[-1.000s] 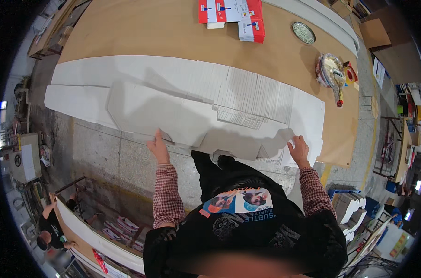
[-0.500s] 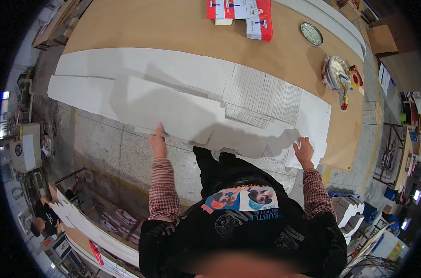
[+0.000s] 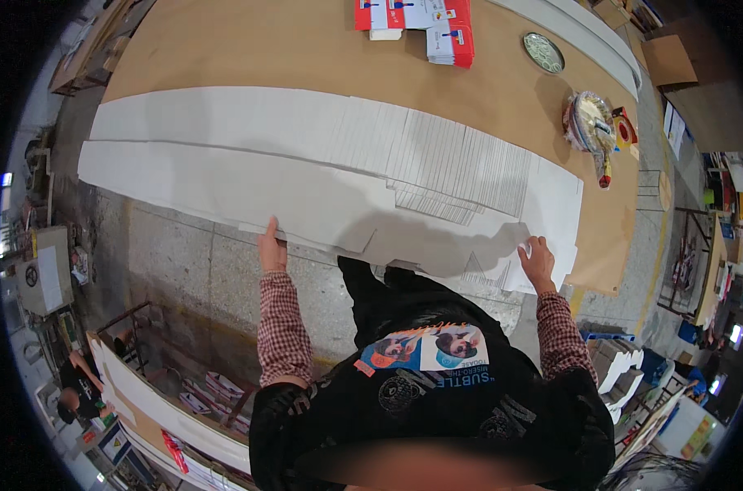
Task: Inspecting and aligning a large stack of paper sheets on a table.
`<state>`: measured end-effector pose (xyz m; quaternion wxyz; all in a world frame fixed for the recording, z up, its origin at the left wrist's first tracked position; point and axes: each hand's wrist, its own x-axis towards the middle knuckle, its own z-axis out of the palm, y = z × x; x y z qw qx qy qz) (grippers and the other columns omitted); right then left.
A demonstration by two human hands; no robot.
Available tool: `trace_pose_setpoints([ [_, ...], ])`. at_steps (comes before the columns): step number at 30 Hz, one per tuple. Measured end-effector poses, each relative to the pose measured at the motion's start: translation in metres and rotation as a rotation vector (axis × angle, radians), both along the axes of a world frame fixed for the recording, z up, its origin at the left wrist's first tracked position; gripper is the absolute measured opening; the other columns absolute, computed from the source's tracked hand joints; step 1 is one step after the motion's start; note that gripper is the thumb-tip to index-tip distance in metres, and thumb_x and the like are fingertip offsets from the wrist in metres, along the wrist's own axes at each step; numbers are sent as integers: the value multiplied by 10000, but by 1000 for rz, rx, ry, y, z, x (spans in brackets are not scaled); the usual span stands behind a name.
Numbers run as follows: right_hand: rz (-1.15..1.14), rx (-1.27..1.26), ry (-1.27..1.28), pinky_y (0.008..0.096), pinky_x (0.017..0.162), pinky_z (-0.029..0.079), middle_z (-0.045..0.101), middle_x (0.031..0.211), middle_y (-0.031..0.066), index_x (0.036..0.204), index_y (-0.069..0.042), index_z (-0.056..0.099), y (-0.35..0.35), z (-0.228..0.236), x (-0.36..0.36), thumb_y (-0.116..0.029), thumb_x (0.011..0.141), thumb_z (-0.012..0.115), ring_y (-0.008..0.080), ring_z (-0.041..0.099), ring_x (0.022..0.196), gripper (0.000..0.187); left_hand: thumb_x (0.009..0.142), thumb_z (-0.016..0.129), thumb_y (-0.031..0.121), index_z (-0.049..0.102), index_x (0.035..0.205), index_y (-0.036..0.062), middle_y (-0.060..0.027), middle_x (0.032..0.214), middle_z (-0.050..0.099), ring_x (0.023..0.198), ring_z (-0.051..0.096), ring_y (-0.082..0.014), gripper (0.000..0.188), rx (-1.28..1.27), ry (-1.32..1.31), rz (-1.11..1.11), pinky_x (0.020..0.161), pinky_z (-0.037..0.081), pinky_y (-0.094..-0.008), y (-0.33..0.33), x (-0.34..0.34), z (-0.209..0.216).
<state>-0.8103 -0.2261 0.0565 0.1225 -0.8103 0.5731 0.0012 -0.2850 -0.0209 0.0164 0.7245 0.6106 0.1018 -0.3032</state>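
Long white cardboard sheets [image 3: 224,184] lie overlapped along the near side of a brown-covered table [image 3: 249,45]. My left hand [image 3: 272,248] is at the near edge of the top sheet, one finger laid over it and the others closed at the edge, partly hidden. Farther right, my right hand [image 3: 538,263] rests on the white cardboard near its front edge, thumb and fingers curved with a gap between them. Behind the top sheet, a fanned row of white cardboard pieces [image 3: 461,159] shows many close-set edges.
Red and white printed cartons [image 3: 449,41] lie at the far side. To the right are a round dish [image 3: 543,52], a plastic-wrapped bowl with a brush [image 3: 591,123] and a tape roll [image 3: 624,127]. Behind me on the left, a person [image 3: 81,393] stands near a rack.
My left hand has shifted slightly left. The top sheet's left part now lies flatter, its far edge running on in one line, and the shadow there has gone. My right hand has barely moved.
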Motion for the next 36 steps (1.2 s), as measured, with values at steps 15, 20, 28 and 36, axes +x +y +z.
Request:
trace_pose_setpoints([
  [15, -39, 19, 31, 427, 659, 458, 507, 893, 150, 914, -35, 519, 0, -1, -5, -214, 744, 640, 347, 562, 798, 275, 882, 545, 226, 549, 803, -38, -55, 807, 558, 716, 485, -131, 276, 261, -380, -133, 647, 411, -279, 0, -21, 8],
  [20, -73, 18, 73, 429, 657, 457, 508, 891, 153, 920, -39, 522, -1, 0, -11, -224, 743, 637, 346, 561, 804, 280, 898, 515, 217, 532, 1028, -68, -87, 1053, 565, 888, 535, -177, 314, 604, -355, -342, 765, 442, -303, 0, -23, 4],
  [28, -30, -1, 62, 445, 637, 452, 513, 887, 148, 892, -46, 507, -1, 2, -8, -214, 744, 638, 360, 555, 775, 260, 830, 618, 313, 464, 1077, -38, -104, 1044, 546, 936, 544, -191, 456, 146, -19, 144, 761, 465, -309, -1, -8, -27],
  [36, -29, -22, 80, 447, 631, 448, 510, 878, 147, 889, -51, 505, -5, 0, -9, -223, 741, 643, 360, 557, 768, 266, 822, 623, 334, 423, 856, 41, -54, 796, 523, 667, 509, -129, 356, 207, -109, 138, 561, 433, -283, -1, -12, -35],
])
